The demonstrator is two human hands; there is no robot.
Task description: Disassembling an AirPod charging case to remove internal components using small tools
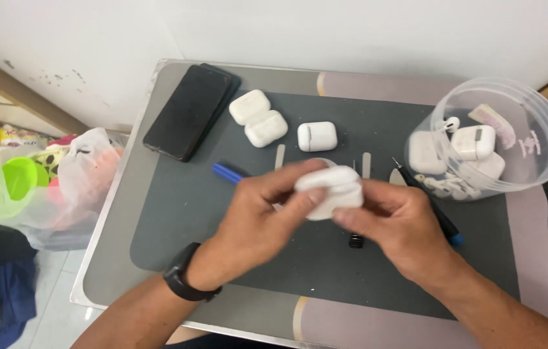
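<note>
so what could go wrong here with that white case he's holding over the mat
1. Both hands, left hand and right hand, pinch the smooth white earbud case above the dark mat; it could slip and drop.
2. The thin pry tools and blue-handled tool lie right under the hands and might get knocked.
3. The clear tub of cases sits near the table edge, where an elbow might tip it.

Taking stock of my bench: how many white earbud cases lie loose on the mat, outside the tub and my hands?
3: two touching cases beside the black phone, one right of them. The hands may hide more.
</note>
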